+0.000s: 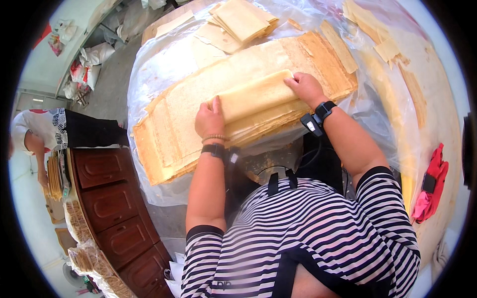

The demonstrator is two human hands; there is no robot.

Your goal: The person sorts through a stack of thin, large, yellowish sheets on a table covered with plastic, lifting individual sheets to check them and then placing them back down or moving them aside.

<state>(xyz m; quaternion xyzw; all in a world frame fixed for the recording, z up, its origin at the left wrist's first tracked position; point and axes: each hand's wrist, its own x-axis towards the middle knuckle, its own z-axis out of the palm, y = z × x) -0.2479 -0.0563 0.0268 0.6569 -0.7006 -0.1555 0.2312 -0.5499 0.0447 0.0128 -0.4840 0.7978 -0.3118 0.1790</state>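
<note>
A broad stack of thin yellow sheets point(179, 123), apparently dried tofu skin, lies before me on clear plastic film point(164, 70). Across its near side, both hands grip a folded sheet point(257, 93). My left hand point(210, 117) pinches the left end, thumb raised along the fold. At the right end, my right hand point(307, 87) holds the upper corner between thumb and fingers. The fold's near edge lies over the layered edges of the stack. The fingertips under the sheet are hidden.
Folded sheets point(244, 20) are piled beyond the stack. Loose strips point(413, 93) lie on the right, near a red cloth bundle point(432, 186). Brown wooden cabinets point(108, 201) stand at left, with bagged bundles point(80, 223) on top. Another person point(41, 130) bends over a bundle there.
</note>
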